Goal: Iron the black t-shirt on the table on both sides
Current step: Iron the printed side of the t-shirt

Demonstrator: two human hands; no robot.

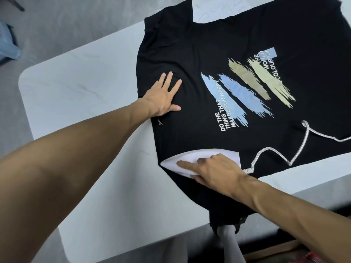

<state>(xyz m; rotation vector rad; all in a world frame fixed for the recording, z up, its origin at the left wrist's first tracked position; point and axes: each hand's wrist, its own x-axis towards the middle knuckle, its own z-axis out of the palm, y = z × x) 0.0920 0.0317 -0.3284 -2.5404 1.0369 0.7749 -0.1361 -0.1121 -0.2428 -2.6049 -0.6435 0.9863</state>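
Observation:
The black t-shirt (237, 35) lies spread on the white table (76, 88), printed side up, with blue and olive brush strokes and white lettering. Part of it hangs over the near table edge. My left hand (163, 95) lies flat, fingers spread, pressing the shirt near its left edge. My right hand (212, 168) grips the white iron (176, 163), which sits on the shirt with its tip pointing left, index finger stretched along the top. The iron's braided white cord (302, 147) snakes across the shirt to the right.
The table's rounded corner is at the left, and its near edge runs below the iron. Grey floor lies beyond the table at upper left, with a blurred blue object (7, 42) at the far left. A red item (311, 258) shows at the bottom right.

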